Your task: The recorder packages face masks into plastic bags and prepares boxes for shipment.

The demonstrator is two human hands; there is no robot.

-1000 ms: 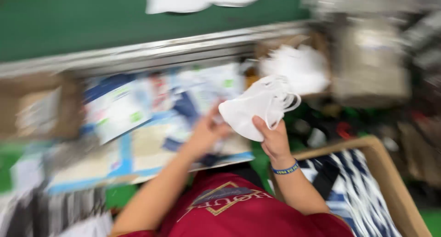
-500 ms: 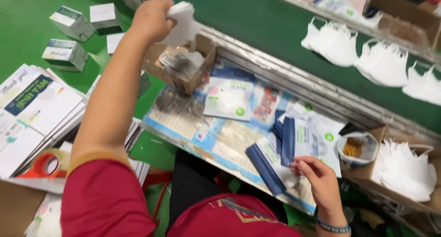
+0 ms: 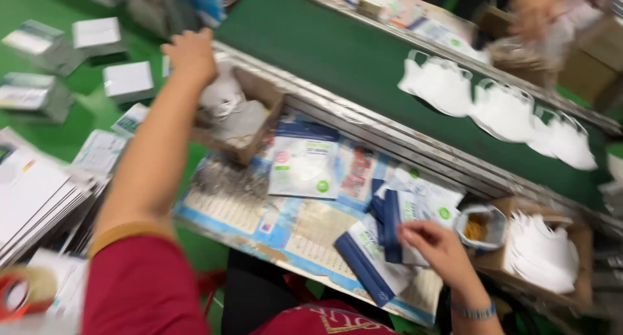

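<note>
Head view: a worker in a red sleeve reaches across a packing surface (image 3: 259,221) beside a green conveyor belt (image 3: 350,56). The left hand (image 3: 190,52) is stretched out over an open cardboard box (image 3: 250,124) at the surface's far-left edge, its grip closed over a white face mask (image 3: 220,91) that hangs just below the fingers and inside the box's rim. The right hand (image 3: 438,247) rests near the surface's near edge, its grip pinching a stack of blue-and-white packaging pouches (image 3: 383,234) fanned out to its left. A single pouch (image 3: 304,166) lies flat between the two hands, with bare printed sheet around it. Just right of the right hand sit a small cup of clips (image 3: 480,226) and a box of stacked masks (image 3: 542,250). Beyond the metal rail, loose white masks (image 3: 500,101) ride the belt. Left of the left arm, white cartons (image 3: 126,80) dot the green floor.
</note>
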